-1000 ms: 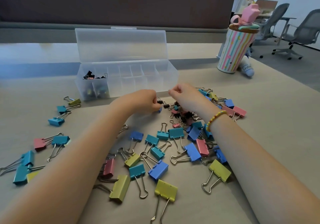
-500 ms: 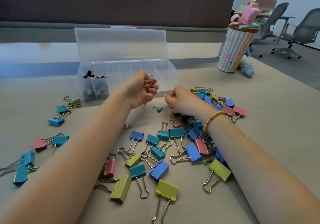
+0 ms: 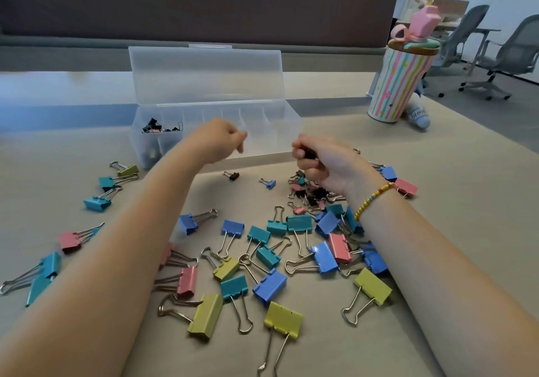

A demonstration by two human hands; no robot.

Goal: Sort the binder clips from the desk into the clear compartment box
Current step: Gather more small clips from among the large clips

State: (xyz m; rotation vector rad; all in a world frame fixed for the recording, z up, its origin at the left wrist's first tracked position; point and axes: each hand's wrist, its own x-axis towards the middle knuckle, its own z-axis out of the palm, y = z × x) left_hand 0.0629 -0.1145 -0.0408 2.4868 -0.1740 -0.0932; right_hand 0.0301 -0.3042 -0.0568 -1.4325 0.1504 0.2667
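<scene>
- Since half a second ago, the left hand (image 3: 217, 140) has swung from the mid-desk toward the clear plastic compartment box (image 3: 271, 140) and now sits in front of its near wall, its fingers bunched into a loose curl; whether they still pinch the small clip seen earlier cannot be told through the blur.
- Over the same span the right hand (image 3: 323, 162) has lifted off the heap and turned, fingers curled round several small black binder clips (image 3: 309, 153) that show dark between thumb and fingers.
- Below the left hand's fingertips, a lone small black clip (image 3: 232, 175) lies on the beige desk (image 3: 455, 201), and a small blue clip (image 3: 270, 183) lies a little toward the right hand.
- Directly under the right hand's grip sits a heap of small black and pink clips (image 3: 313, 194).
- Nearer the person than both hands, large blue, teal, yellow and pink binder clips (image 3: 269, 286) are scattered between and beside the forearms.
- Beyond the left hand, the box stands with its lid upright; a few small black clips (image 3: 152, 126) lie in its far-left compartment.
- A yellow beaded bracelet (image 3: 372, 200) circles the right wrist.
- Well beyond the right hand stands a striped pastel cup (image 3: 399, 85).
</scene>
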